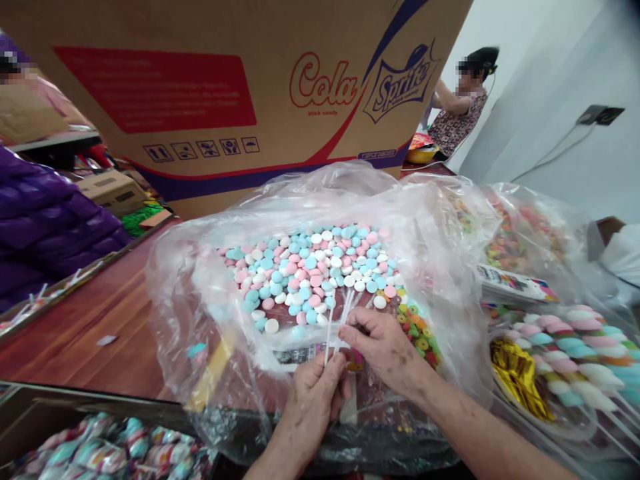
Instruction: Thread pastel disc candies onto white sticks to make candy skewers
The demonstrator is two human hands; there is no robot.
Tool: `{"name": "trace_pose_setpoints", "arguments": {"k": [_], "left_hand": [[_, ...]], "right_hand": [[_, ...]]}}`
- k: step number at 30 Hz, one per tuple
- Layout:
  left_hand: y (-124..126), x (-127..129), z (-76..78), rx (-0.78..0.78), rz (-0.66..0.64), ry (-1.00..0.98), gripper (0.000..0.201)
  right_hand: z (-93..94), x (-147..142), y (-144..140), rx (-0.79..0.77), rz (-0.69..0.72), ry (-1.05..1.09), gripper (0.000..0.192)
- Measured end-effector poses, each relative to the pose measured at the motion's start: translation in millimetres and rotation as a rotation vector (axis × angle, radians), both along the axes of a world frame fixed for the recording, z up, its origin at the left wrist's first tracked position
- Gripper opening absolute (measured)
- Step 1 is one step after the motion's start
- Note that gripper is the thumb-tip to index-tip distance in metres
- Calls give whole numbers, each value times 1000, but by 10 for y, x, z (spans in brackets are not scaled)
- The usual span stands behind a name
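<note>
A big clear plastic bag (200, 280) lies open on the wooden table (85, 320), filled with round pastel lollipops (310, 273) in pink, blue and white. My left hand (313, 400) pinches a small bundle of white lollipop sticks (333, 330) at their lower ends. My right hand (385, 347) grips the same sticks just above, its fingers curled around them. Both hands meet over the near edge of the bag. Small multicoloured ring candies (417, 333) lie just right of my right hand.
A large cardboard box (225, 87) printed "Cola Sprite" stands behind the bag. More bags of candy (565, 353) and gold foil (520, 380) lie at right. Wrapped sweets (110, 453) fill a tray at lower left. A purple sleeve (45, 220) is at left; another person (460, 107) stands far back.
</note>
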State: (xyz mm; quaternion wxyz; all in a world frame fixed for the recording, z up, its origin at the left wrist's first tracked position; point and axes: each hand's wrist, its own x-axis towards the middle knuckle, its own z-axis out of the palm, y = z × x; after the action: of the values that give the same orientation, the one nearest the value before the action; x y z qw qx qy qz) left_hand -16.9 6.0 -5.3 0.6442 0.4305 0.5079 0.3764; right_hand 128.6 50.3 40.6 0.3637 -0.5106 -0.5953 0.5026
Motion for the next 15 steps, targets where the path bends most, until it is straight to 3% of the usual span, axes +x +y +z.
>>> {"name": "trace_pose_setpoints", "arguments": {"k": [4,8,12,15], "left_hand": [[22,18,-61,20,108,-86,50],[16,-1,-94,40,250,-204,36],[-12,-37,-59,79,392,-275,37],[-5,-47,-37,85,474,-309,42]], "right_hand": [[-4,8,-5,53,-9,-82,23],[74,41,107,121,97,-75,26],[135,-112,450,489,139,-290,23],[54,-378,749,812,458,-597,21]]}}
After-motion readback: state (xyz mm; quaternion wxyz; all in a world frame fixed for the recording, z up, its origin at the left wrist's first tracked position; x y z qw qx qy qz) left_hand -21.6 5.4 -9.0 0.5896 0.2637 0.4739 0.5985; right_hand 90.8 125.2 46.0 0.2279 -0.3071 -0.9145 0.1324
